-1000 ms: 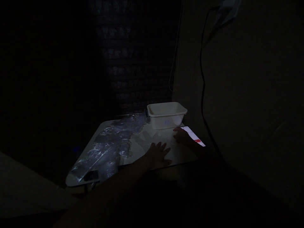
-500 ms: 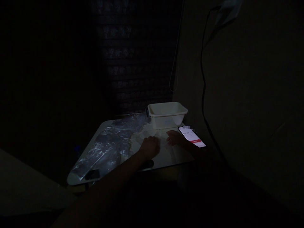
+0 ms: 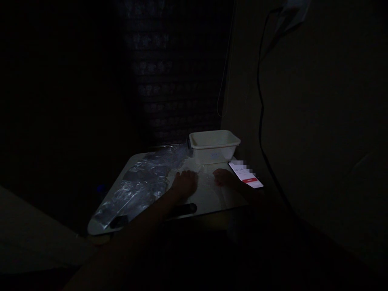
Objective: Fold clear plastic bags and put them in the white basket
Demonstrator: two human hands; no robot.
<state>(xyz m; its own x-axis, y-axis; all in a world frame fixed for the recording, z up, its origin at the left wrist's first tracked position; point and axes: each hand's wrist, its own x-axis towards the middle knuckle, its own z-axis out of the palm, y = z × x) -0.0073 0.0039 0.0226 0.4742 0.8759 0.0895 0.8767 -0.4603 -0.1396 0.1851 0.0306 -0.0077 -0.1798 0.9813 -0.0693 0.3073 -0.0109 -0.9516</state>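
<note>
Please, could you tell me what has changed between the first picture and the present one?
The left hand moved left and away from the wearer, its spread fingers now drawn in, uncovering the dark slot. The right hand moved left, off the phone screen. Too dark to tell if either grips anything. The white tub, phone and crinkled plastic stayed put.

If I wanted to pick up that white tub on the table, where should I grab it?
Probably by the near rim, coming from above on the person's side. The tub stands upright with its open top up, and its rim juts out over sides that taper downward, giving fingers a lip to catch. The right end looks tighter, with the wall there.
</note>
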